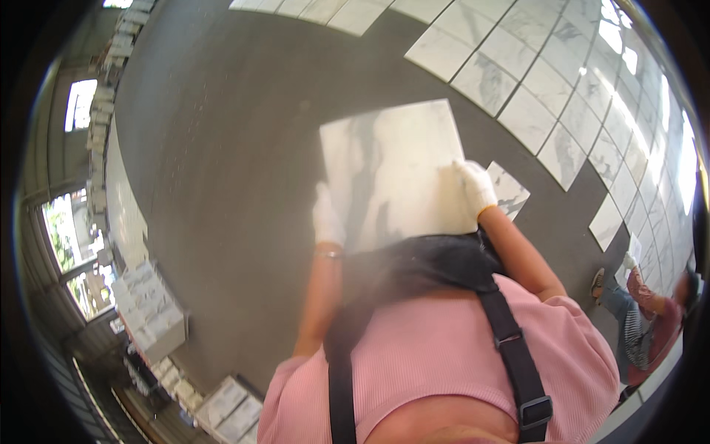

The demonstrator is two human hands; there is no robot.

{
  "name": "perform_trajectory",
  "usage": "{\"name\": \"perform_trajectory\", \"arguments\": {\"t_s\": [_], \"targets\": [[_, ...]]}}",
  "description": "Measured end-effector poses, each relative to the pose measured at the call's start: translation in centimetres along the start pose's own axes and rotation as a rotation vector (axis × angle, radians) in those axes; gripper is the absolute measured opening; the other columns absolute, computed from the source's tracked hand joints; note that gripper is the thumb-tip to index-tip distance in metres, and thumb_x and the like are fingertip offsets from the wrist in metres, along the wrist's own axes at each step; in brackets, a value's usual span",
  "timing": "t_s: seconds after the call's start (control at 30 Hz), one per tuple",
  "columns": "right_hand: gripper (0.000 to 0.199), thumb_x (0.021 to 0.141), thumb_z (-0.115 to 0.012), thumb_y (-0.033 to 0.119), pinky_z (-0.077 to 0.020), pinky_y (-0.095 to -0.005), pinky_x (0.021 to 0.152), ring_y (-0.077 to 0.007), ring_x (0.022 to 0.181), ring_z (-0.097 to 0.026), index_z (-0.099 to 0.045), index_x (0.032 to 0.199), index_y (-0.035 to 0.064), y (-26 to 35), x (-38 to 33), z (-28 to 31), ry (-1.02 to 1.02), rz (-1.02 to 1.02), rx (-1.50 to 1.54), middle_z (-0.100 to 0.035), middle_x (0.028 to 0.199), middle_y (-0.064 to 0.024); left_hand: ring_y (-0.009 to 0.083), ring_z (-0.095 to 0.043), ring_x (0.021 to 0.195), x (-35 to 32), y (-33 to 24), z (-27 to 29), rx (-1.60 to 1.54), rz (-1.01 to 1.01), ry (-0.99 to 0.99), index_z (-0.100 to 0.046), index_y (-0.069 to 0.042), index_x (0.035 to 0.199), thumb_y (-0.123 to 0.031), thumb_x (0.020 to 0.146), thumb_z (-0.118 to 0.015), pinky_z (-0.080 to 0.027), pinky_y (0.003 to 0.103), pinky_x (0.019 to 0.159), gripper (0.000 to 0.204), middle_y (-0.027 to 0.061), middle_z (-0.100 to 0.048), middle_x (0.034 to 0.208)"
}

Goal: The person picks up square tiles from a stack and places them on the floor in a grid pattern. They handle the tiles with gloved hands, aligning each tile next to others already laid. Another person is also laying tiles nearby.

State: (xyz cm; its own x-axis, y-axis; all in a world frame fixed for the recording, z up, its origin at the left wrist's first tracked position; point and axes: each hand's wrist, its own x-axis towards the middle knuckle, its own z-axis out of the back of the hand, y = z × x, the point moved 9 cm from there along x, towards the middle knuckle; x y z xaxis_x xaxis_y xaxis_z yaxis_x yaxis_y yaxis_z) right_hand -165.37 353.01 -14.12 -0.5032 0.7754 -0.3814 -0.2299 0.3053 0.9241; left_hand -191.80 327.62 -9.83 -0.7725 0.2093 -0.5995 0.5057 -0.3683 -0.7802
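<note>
I hold a large square white marble-pattern tile [392, 170] in front of my body, above the grey floor. My left hand [326, 218], in a white glove, grips the tile's left edge. Also gloved in white, my right hand [474, 187] clasps the right edge near its lower corner. The tile's bottom edge is hidden behind a black strap bag [436, 263] on my pink shirt.
Laid white marble tiles [562, 81] cover the floor at the upper right. A cut tile piece [510, 191] lies on grey screed [222, 148]. Stacks of tiles [151, 307] stand at the lower left. Another person [651, 311] crouches at the right edge.
</note>
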Motion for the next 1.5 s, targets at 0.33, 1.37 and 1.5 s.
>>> {"name": "perform_trajectory", "arguments": {"t_s": [0.33,1.37,1.5], "targets": [[0.041,0.094,-0.07,0.04,-0.0482,-0.0293,0.071,-0.0115,0.078,-0.058,-0.071,0.107,0.0008,4.7,18.0,-6.3,-0.152,-0.456,0.171,-0.064,0.087,-0.0007,0.0249,-0.053,0.136,18.4,-13.6,-6.5,-0.095,0.08,0.164,-0.05,0.012,0.143,-0.061,0.108,-0.034,-0.037,0.035,0.116,0.082,0.0193,-0.055,0.148],[0.041,0.09,-0.07,0.031,-0.0507,-0.0337,0.066,-0.0142,0.076,-0.059,-0.067,0.113,-0.0029,5.0,47.5,-10.0,-0.607,-0.63,0.306,-0.067,0.092,-0.0056,0.0168,-0.062,0.073,58.2,-31.0,-35.3,1.129,-0.239,0.544,-0.076,0.002,0.1,-0.038,0.092,-0.067,-0.049,0.037,0.068,0.042,0.0071,-0.073,0.086],[0.044,0.087,-0.075,0.032,-0.0516,-0.0328,0.074,-0.0148,0.083,-0.062,-0.068,0.114,-0.0027,1.7,52.3,-9.4,-0.597,-0.611,0.27,-0.069,0.096,-0.0072,0.0201,-0.065,0.076,62.3,-29.4,-37.4,1.018,0.022,0.411,-0.075,0.002,0.104,-0.042,0.093,-0.066,-0.05,0.038,0.071,0.046,0.0095,-0.074,0.089]]}}
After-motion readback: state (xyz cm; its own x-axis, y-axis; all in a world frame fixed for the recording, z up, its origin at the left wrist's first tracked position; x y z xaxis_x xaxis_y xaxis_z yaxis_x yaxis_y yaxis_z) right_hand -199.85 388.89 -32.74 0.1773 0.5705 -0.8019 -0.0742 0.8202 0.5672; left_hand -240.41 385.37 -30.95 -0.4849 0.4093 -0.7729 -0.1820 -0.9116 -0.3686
